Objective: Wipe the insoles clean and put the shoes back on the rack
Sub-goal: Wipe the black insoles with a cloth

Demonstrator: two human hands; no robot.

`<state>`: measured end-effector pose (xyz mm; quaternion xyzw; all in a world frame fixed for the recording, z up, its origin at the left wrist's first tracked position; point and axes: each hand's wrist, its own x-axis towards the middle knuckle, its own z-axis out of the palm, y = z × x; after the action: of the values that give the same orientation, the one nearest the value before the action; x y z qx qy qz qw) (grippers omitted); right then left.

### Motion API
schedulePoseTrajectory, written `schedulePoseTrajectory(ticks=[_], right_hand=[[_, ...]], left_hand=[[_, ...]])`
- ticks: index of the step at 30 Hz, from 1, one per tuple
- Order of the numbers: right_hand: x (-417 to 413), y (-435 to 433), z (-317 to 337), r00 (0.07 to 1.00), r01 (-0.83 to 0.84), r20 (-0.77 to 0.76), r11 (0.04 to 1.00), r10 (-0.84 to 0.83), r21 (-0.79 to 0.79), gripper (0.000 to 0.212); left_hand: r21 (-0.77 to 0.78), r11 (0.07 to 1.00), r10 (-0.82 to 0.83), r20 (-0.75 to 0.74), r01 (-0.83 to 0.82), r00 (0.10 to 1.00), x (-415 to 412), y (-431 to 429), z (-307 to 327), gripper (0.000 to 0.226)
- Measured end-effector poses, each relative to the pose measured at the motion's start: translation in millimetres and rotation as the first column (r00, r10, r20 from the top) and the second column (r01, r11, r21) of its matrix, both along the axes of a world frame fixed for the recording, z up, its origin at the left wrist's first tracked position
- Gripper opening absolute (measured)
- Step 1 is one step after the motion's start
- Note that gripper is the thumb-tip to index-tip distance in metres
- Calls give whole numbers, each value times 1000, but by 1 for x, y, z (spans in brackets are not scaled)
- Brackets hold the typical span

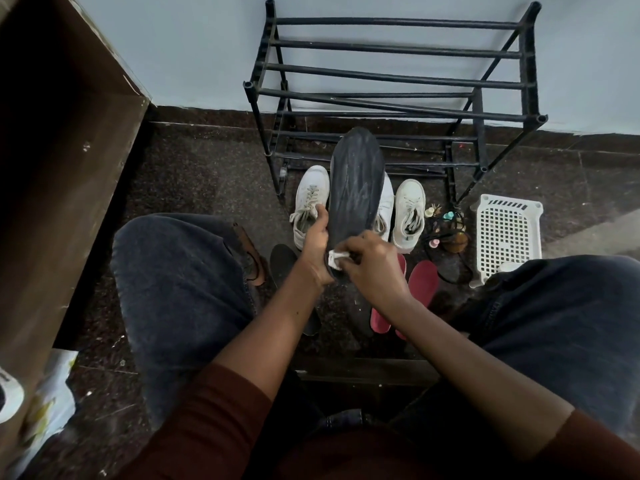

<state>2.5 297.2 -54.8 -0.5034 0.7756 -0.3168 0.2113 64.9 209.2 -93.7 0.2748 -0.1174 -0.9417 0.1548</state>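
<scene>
The long dark grey foam insole [355, 183] is gripped upright by the left hand [317, 239], exposing its face; a small white cloth [335, 258] is pinched against its heel by the right hand [372, 265] for wiping.

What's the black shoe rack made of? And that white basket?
The shoe rack looks like matte black tubes, metal or plastic, I can't tell which, joined by what seem to be plastic corner pieces; scuffs dull the bars. The white basket looks like moulded plastic: a stiff, even grid of holes with a smooth rim.
</scene>
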Motion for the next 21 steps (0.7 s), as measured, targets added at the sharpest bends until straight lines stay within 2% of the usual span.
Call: schedulePoseTrajectory(ticks=[4, 8, 10, 13, 17, 21], right_hand=[[0, 2, -1, 1000, -8, 10, 1000, 8, 30, 16], [-9, -20, -3, 991, 130, -25, 991, -129, 37, 14], [-8, -25, -4, 987, 157, -20, 987, -157, 36, 15], [6, -13, -4, 998, 52, -48, 998, -51, 25, 14], [14, 17, -3, 998, -56, 3, 998, 56, -8, 13], [6, 10, -2, 1000, -7, 29, 1000, 6, 25, 14]], left_hand=[[-2, 1000, -24, 82, 25, 996, 2, 1, 0, 73], [20, 994, -105, 203, 103, 974, 1, 7, 0, 67], [53, 995, -98, 184, 90, 978, 3, 9, -1, 72], [86, 993, -89, 117, 79, 989, 6, 8, -2, 83], [85, 996, -12, 169, -2, 985, 5, 8, -6, 77], [77, 997, -32, 143, 21, 989, 1, 11, -6, 79]])
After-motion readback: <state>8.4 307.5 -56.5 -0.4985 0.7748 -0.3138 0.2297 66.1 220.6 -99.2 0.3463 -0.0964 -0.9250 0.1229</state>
